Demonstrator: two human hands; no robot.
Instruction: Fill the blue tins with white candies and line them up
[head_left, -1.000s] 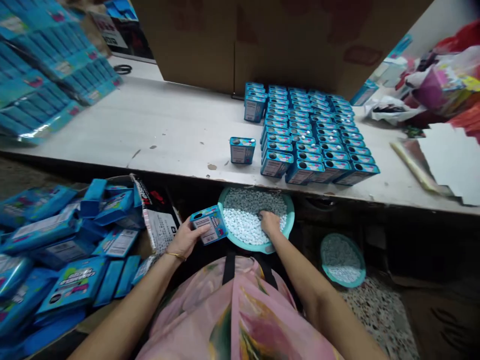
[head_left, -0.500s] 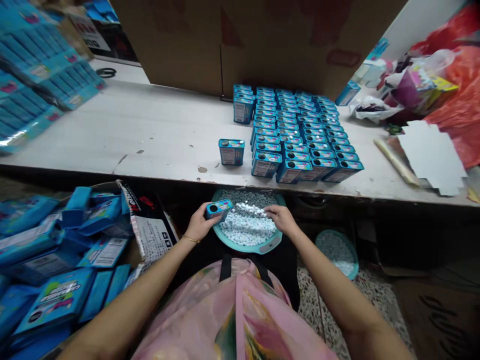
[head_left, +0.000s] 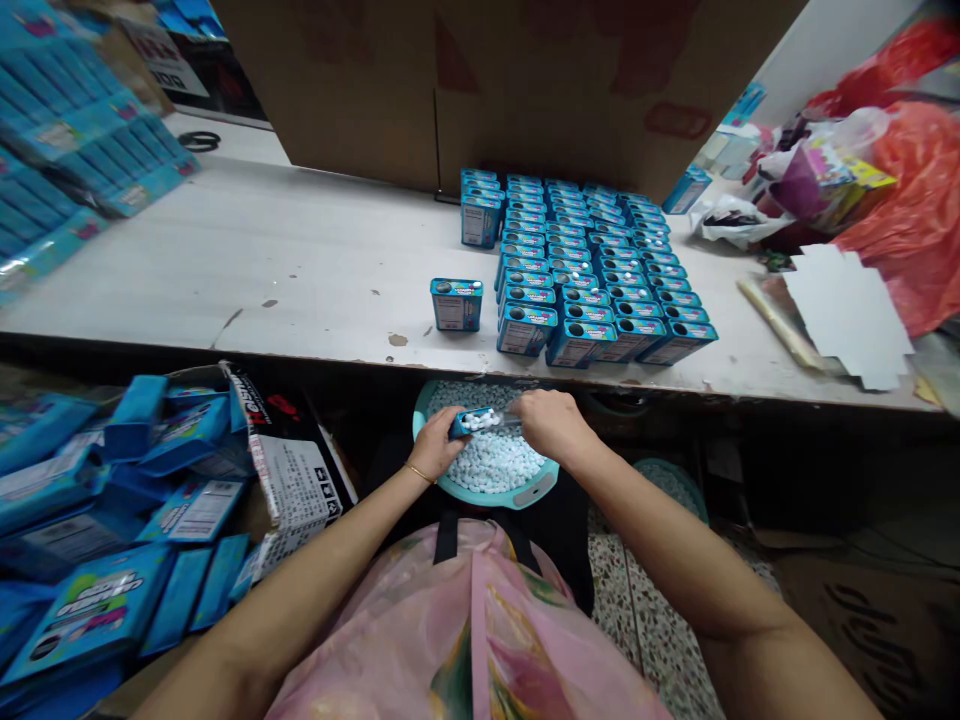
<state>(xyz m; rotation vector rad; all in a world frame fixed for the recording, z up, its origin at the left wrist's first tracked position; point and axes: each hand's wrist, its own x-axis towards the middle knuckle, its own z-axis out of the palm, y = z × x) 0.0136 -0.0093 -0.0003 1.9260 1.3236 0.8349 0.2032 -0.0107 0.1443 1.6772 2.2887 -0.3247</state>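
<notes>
My left hand [head_left: 437, 445] is closed around a small blue box [head_left: 458, 426], tilted over a turquoise basin [head_left: 525, 496]. Small white pellets [head_left: 495, 466] fill much of the basin, which rests at my lap under the table edge. A clear scoop [head_left: 511, 424] is gripped in my right hand [head_left: 553, 425], its front end at the top of the box. White pellets lie on the scoop and over the box opening; fingers partly hide the box.
On the white table [head_left: 337, 260] stand rows of upright blue boxes [head_left: 592, 330] and one separate blue box [head_left: 457, 308]. A carton with loose blue boxes [head_left: 97, 600] is at my left. A second basin [head_left: 694, 500] sits low at right. A large cardboard box [head_left: 360, 90] stands behind.
My right hand has lifted the scoop of pellets and brought it left to the box. My left hand has moved slightly right and tilted the box toward the scoop.
</notes>
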